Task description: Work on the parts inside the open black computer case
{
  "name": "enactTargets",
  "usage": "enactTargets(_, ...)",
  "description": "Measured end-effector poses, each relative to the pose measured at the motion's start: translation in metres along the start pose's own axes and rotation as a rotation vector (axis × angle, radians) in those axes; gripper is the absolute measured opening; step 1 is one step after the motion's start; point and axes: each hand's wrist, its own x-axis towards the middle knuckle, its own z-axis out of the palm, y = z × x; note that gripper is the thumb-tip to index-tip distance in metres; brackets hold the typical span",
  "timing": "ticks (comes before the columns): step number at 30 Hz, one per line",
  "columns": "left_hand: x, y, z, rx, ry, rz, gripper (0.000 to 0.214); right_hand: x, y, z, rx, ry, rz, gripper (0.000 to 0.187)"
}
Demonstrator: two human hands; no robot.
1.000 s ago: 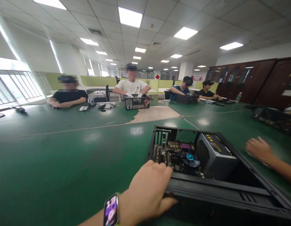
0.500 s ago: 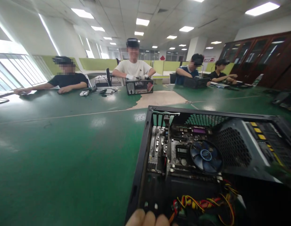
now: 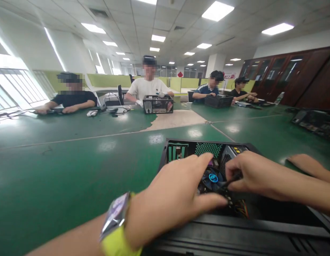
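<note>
An opened black computer case (image 3: 250,227) lies in front of me on the table. Over its left part reaches my left hand (image 3: 170,195), open, thumb and fingers apart around the near side of the blue-centred cooling fan (image 3: 213,177). A watch (image 3: 115,217) with a yellow-green strap is on that wrist. My right hand (image 3: 247,174) is closed in a pinch just right of the fan, with a dark slim thing at its fingertips that is too unclear to name. Coloured wires (image 3: 242,209) show below it. Behind my right hand sits the power supply (image 3: 229,154). Most of the motherboard is hidden by my left hand.
Several people sit across the green table (image 3: 74,177), two of them at computer cases, the nearer being a case (image 3: 158,104) handled with white gloves. Another person's arm (image 3: 309,163) comes in at right. A further dark case (image 3: 314,122) stands beyond it.
Both my hands are now over the case interior; earlier only fingertips showed at its near edge. The case sits lower and looks turned in view, and its near side now shows.
</note>
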Motion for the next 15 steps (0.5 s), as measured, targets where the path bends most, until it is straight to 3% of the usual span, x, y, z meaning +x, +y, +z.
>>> enactTargets(4,0.059,-0.012,0.005,-0.19,-0.163,0.066,0.024,0.003,0.001,0.001,0.351,-0.033,-0.035,0.011)
enactTargets(6,0.071,-0.019,0.015,-0.334,-0.217,0.051,0.019,0.002,0.01,0.007,0.683,-0.009,0.001,0.016)
enactTargets(8,0.07,-0.024,0.025,-0.512,-0.233,-0.02,0.017,0.001,0.018,0.014,0.857,-0.01,0.049,0.028)
enactTargets(10,0.064,-0.027,0.032,-0.717,-0.257,-0.107,0.013,0.001,0.018,0.02,0.769,-0.098,-0.018,0.035)
enactTargets(12,0.058,-0.029,0.033,-0.847,-0.287,-0.172,0.006,0.002,0.012,0.025,0.584,-0.227,-0.127,0.024)
enactTargets(15,0.054,-0.032,0.026,-0.674,-0.386,-0.212,0.006,0.008,0.003,0.034,0.266,-0.241,-0.15,0.017)
